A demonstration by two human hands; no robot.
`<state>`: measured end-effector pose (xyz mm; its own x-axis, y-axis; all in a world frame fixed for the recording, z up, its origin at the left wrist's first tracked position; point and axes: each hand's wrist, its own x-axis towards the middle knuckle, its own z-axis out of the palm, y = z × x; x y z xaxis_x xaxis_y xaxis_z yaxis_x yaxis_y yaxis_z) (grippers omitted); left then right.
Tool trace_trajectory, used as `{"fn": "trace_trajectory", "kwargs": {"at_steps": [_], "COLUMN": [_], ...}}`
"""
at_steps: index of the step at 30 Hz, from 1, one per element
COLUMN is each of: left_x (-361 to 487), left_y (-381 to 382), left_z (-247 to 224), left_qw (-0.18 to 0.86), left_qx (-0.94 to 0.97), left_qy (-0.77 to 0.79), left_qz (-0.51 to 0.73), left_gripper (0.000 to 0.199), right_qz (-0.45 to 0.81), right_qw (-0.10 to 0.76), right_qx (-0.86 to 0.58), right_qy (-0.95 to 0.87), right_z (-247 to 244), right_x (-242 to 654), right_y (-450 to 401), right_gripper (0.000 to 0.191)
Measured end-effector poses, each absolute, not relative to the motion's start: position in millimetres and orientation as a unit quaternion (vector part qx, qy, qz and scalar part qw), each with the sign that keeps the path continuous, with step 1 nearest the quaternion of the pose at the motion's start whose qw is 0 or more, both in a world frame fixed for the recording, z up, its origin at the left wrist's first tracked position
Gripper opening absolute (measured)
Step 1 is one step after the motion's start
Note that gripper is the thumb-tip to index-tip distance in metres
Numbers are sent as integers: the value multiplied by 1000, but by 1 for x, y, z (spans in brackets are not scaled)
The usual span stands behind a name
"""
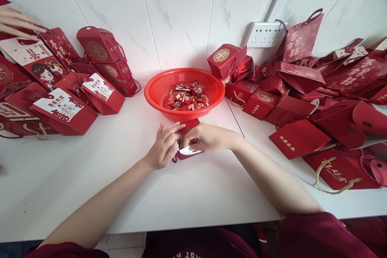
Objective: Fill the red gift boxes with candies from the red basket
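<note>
A small red gift box (191, 125) stands on the table in front of me, with its top flaps folded open and a white inner flap showing. My left hand (165, 143) grips the box's left side, fingers along its rim. Into the box's opening dips my right hand (205, 137), its fingers curled; what is between the fingertips, if anything, is hidden. A dark red cord loop shows at the box's lower left. Just behind it is a red plastic basket (154, 100) holding many small wrapped sweets (187, 98).
Red gift boxes (110, 92) stand at the left, where another person's hand (18, 22) touches one. More boxes (299, 139) lie heaped at the right, some with rope handles. A power strip (265, 34) is against the tiled wall. The white table's front edge (181, 227) is near me.
</note>
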<state>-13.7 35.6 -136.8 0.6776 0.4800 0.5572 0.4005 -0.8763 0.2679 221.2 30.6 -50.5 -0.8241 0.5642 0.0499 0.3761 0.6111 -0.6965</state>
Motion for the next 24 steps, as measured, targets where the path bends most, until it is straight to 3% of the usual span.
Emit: {"fn": "trace_trajectory", "kwargs": {"at_steps": [6, 12, 15, 19, 22, 24], "left_x": [-10, -12, -11, -10, -13, -17], "left_y": [32, 30, 25, 22, 24, 27], "left_z": [-139, -138, -138, -136, -133, -131], "left_qw": [92, 96, 112, 133, 143, 143], "left_qx": [904, 926, 920, 911, 910, 910], "left_qy": [233, 181, 185, 170, 142, 137], "left_qz": [346, 318, 328, 352, 362, 365], "left_gripper": [15, 26, 28, 17, 21, 28], "right_qz": [361, 352, 248, 53, 111, 168], "right_qw": [184, 126, 141, 112, 73, 84], "right_qx": [-257, -239, -283, -409, -432, -440], "right_qy": [-877, -896, -916, -904, -892, -878], "right_z": [-61, -40, -31, -33, -33, -28], "right_x": [211, 219, 225, 228, 229, 232], "right_y": [30, 19, 13, 12, 12, 12], "right_gripper": [14, 15, 10, 18, 9, 17]}}
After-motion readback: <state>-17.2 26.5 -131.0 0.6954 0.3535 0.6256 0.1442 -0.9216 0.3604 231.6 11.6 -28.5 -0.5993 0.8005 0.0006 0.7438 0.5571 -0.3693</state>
